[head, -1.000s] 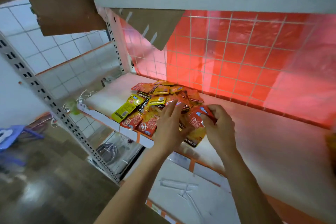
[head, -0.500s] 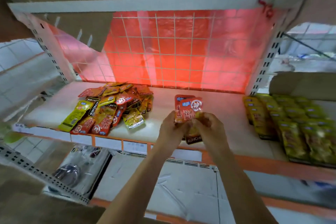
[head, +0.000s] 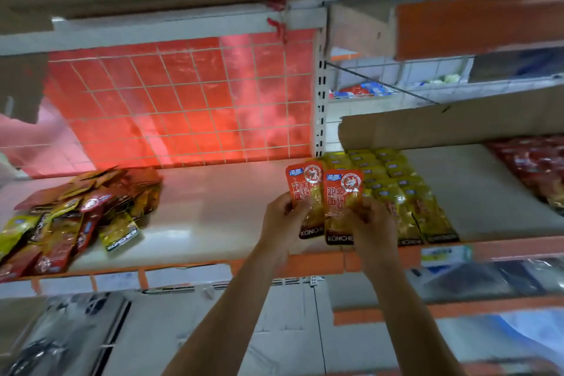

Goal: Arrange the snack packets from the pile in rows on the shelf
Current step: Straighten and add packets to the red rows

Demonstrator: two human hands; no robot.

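Note:
Two red snack packets are held side by side above the right part of the white shelf (head: 213, 217). My left hand (head: 282, 217) grips the left red packet (head: 305, 189) by its lower edge. My right hand (head: 370, 223) grips the right red packet (head: 341, 198) from its right side. A loose pile of red and yellow packets (head: 76, 210) lies at the shelf's left end. Just right of my hands, yellow packets (head: 403, 192) lie in neat rows.
An orange-red wire grid panel (head: 183, 107) backs the shelf. A perforated white upright (head: 320, 107) stands behind the rows. A cardboard flap (head: 442, 125) overhangs the right shelf, with red packets (head: 537, 168) beyond it. A lower shelf (head: 290, 330) lies beneath.
Both hands lifted red packets out of the pile and carried them right along the shelf, next to the yellow rows. The view swung right with them.

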